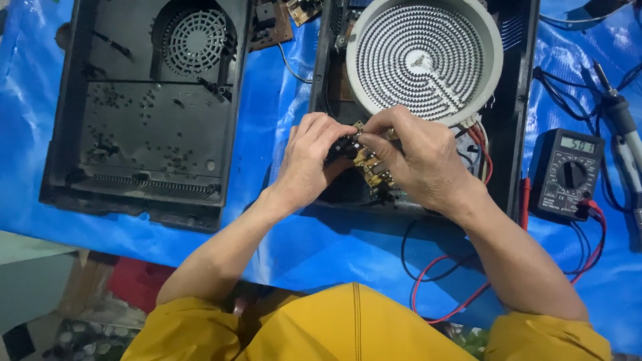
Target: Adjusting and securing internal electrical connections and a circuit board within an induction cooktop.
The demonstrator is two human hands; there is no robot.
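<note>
Left hand point(309, 160), right hand point(418, 157) — fingers of both pinching small circuit board point(370, 165) below round heating coil point(424, 59); multimeter point(566, 174) at right on blue surface point(267, 127).

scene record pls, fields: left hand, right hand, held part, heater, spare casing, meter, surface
left hand: left hand grips the circuit board from its left side
right hand: right hand pinches the same board from above
held part: small brownish board, over the open black housing
heater: round coil heating plate in that housing
spare casing: empty black casing with round fan grille, to the left
meter: black multimeter, red and black leads
surface: blue tarp
</note>
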